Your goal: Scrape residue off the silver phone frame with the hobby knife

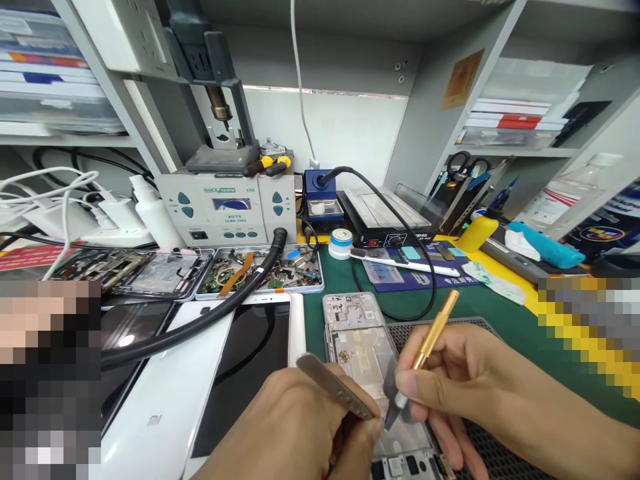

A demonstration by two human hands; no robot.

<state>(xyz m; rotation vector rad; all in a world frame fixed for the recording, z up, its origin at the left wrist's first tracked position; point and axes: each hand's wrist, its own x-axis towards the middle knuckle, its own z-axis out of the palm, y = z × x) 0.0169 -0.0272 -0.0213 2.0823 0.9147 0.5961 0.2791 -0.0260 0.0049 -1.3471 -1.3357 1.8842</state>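
A phone's metal mid-frame, silver and stripped of most parts, lies below both hands. My left hand is closed round metal tweezers; their tips are hidden by my fingers. Pinched in my right hand is a craft knife with a gold handle and a dark, flat blade. The blade points down at the frame, close to the left hand's fingertips. I cannot tell whether it touches the frame. Under the right hand and frame spreads a dark perforated mat.
White phones lie left, crossed by a thick black hose. Behind are a parts tray, a hot-air station, a blue soldering unit with a looping cable, a white-handled brush and a heating plate.
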